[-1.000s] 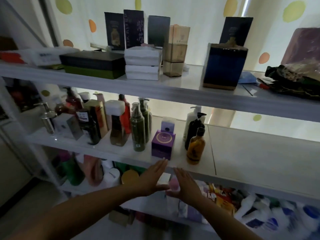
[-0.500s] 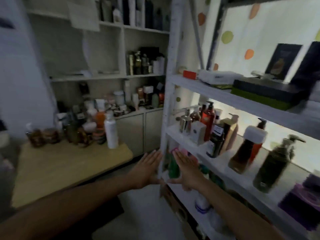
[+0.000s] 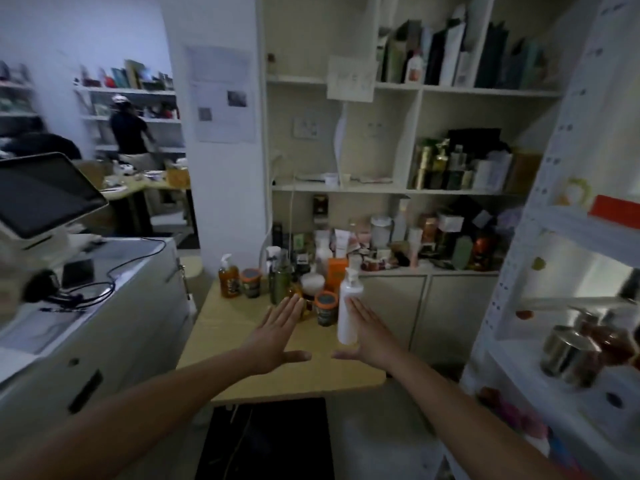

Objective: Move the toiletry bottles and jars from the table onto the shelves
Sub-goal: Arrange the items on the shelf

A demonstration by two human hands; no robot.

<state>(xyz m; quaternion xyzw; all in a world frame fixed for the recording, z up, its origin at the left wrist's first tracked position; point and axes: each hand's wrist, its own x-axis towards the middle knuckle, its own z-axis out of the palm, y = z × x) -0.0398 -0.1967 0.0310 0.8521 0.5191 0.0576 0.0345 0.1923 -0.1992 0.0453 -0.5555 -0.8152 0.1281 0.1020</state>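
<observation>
Wooden table (image 3: 263, 379): bottles (image 3: 280, 284) clustered at far edge. Left hand (image 3: 277, 332) and right hand (image 3: 372, 336) flat, empty. White pump bottle (image 3: 347, 317) likely light, smooth plastic; grasp mid-body, not pump.

Dim indoor view, wide-angle, soft all over.

Brightest at the bluish-white painted wall (image 3: 104, 36) upper left and in the backlit gaps of the white perforated-metal shelf rack (image 3: 568, 168) at right; murky in the niches of the cream cupboard shelving (image 3: 412, 190). Faint sheen on the pale wooden table (image 3: 225, 341), no hard shadows. Smeared by motion along the left edge, on the distant figure in a dark top (image 3: 129, 131) and on the round chrome jar (image 3: 568, 355). Uprights bowed toward the borders. Least soft near centre, at the tall white plastic pump bottle (image 3: 347, 310).
</observation>
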